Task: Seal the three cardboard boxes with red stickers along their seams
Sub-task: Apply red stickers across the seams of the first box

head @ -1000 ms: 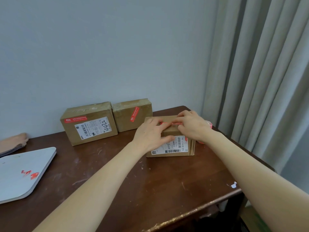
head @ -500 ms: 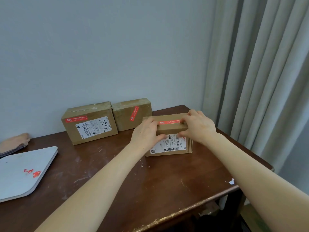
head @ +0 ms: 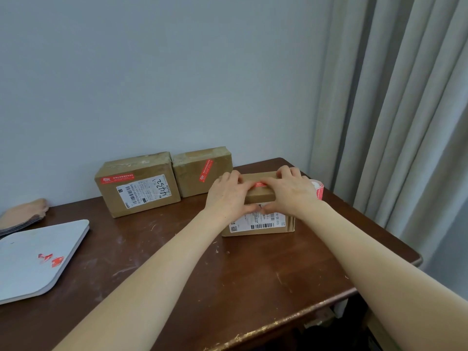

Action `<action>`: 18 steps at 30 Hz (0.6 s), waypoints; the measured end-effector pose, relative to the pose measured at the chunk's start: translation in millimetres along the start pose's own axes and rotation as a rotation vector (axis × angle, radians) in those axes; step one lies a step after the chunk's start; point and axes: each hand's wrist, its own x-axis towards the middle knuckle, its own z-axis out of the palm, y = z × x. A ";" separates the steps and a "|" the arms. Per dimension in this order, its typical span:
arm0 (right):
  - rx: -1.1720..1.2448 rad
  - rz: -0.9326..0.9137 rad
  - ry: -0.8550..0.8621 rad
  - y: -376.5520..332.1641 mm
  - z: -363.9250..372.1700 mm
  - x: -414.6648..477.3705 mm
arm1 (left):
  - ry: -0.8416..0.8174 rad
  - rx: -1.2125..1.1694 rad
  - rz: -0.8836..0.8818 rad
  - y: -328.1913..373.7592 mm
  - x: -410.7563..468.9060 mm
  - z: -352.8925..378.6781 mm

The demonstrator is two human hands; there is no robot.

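Now near box (head: 260, 225) sits at 2 o'clock on table (head: 177, 262). Left hand (head: 228, 196), right hand (head: 291, 193) wrap it: fingers over top, thumbs on front, to push red sticker (head: 260, 184) flat on seam. Big box (head: 138, 184), small box (head: 202, 171) at 11 o'clock already stickered.

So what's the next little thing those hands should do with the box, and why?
Likely slide both hands outward along the red sticker to press it flat. The left hand and right hand curl over the top edge of the near box, covering most of that sticker, so its ends may be loose. The back-left box and back-right box already carry theirs.
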 end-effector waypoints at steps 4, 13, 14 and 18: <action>-0.013 0.036 0.021 -1.2 1.2 1.5 | 0.000 -0.034 -0.029 -2.4 0.1 3.2; 0.004 0.076 0.097 2.1 -1.2 -1.6 | 0.029 -0.089 -0.074 -2.9 -4.6 -0.6; 0.010 0.029 0.098 0.6 -1.0 -1.1 | 0.032 -0.078 -0.053 -0.7 -3.4 -2.4; -0.012 -0.022 0.040 -0.9 -0.6 -0.4 | 0.000 -0.020 -0.007 3.4 -1.7 -4.5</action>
